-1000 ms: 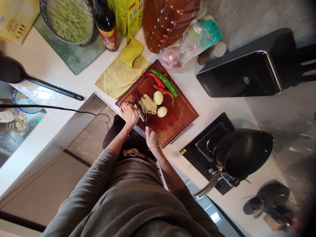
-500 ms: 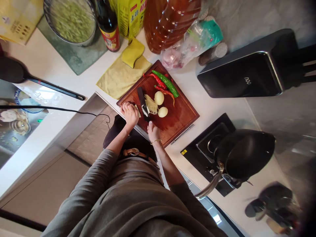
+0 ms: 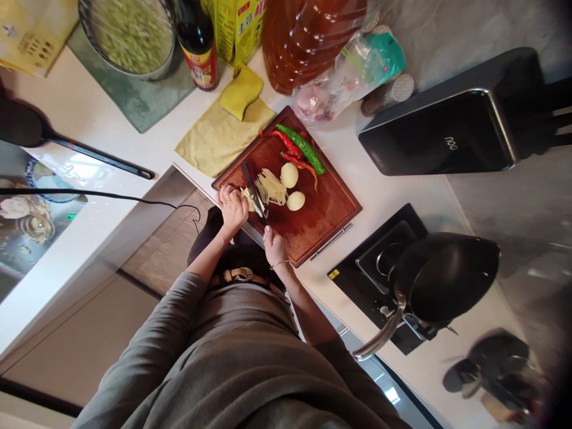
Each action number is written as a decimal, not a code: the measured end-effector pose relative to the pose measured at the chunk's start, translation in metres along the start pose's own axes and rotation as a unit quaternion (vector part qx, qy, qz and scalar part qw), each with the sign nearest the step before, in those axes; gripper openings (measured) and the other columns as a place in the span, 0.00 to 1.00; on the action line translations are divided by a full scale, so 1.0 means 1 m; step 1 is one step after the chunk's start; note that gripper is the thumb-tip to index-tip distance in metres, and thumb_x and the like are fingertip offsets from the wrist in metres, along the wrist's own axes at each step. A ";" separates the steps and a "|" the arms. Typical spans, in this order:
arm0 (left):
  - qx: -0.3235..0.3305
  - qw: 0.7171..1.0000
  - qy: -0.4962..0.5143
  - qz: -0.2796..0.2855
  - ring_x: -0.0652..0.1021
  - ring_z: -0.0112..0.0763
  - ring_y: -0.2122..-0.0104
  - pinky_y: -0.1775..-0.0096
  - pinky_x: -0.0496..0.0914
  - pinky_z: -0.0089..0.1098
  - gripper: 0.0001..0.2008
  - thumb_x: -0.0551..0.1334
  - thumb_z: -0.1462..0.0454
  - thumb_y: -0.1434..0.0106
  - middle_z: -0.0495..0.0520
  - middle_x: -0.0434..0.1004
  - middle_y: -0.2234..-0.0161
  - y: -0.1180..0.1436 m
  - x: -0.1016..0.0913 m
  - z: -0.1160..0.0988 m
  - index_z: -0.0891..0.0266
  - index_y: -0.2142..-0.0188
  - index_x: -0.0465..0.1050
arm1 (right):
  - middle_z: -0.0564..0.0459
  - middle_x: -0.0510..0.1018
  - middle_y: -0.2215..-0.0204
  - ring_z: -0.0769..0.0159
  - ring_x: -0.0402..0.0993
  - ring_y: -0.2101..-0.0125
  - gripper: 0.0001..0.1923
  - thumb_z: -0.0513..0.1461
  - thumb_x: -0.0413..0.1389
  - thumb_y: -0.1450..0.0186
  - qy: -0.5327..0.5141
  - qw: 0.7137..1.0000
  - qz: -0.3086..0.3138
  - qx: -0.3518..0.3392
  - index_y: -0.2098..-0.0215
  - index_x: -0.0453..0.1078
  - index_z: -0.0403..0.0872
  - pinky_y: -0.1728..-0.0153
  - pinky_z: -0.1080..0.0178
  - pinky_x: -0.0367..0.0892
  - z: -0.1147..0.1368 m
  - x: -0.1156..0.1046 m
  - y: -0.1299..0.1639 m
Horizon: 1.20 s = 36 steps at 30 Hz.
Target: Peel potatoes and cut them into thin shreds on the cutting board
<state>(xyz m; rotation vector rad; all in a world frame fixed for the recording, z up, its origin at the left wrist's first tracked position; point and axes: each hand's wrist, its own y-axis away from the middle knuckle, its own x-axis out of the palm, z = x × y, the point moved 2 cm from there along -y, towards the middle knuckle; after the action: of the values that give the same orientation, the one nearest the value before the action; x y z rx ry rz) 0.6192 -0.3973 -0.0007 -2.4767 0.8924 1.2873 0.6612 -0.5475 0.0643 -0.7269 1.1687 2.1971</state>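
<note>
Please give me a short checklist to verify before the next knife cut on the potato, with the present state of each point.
1. Right hand grips the knife: ok.
2. Left hand holds the potato piece beside the blade: ok.
3. Left fingertips curled away from the blade: cannot tell.
4. Cut strips lie clear on the blade's far side: ok.
5. Whole potatoes and peppers are apart from the knife: ok.
6. Board lies flat on the counter: ok.

Cutting board (image 3: pixel 322 220) on counter: two potatoes (image 3: pixel 292 187) mid-board, shreds (image 3: pixel 270 187) left of them, peppers (image 3: pixel 299 149) behind; knife (image 3: pixel 252 193) between shreds and left hand (image 3: pixel 233 205); right hand (image 3: pixel 274 244) at near edge; wok (image 3: pixel 447 280) right of board
</note>
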 end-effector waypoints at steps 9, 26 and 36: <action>0.003 1.000 -0.015 0.006 0.59 0.45 0.40 0.39 0.44 0.49 0.13 0.52 0.61 0.39 0.68 0.66 0.48 -0.001 0.004 -0.001 0.65 0.58 0.66 | 0.39 0.79 0.72 0.61 0.76 0.71 0.31 0.51 0.35 0.30 0.065 0.997 0.016 0.031 0.61 0.74 0.40 0.72 0.66 0.58 0.008 0.004 -0.009; 0.000 1.000 0.005 -0.002 0.57 0.44 0.39 0.39 0.43 0.49 0.12 0.51 0.62 0.39 0.68 0.65 0.48 0.000 0.004 -0.002 0.66 0.58 0.66 | 0.46 0.76 0.79 0.65 0.74 0.75 0.37 0.55 0.29 0.32 -0.013 1.000 0.013 0.010 0.67 0.74 0.43 0.72 0.67 0.60 0.001 -0.007 -0.004; -0.009 1.000 0.011 0.002 0.56 0.44 0.38 0.38 0.42 0.49 0.12 0.52 0.62 0.38 0.68 0.65 0.47 0.000 0.007 -0.001 0.66 0.58 0.66 | 0.39 0.80 0.72 0.60 0.76 0.70 0.32 0.51 0.35 0.30 0.040 0.999 0.008 0.014 0.63 0.75 0.41 0.70 0.66 0.59 0.003 0.004 -0.012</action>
<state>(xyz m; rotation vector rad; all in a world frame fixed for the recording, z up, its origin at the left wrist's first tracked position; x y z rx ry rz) 0.6226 -0.4006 -0.0060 -2.5086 0.8961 1.2762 0.6659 -0.5386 0.0564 -0.8023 1.2457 2.1771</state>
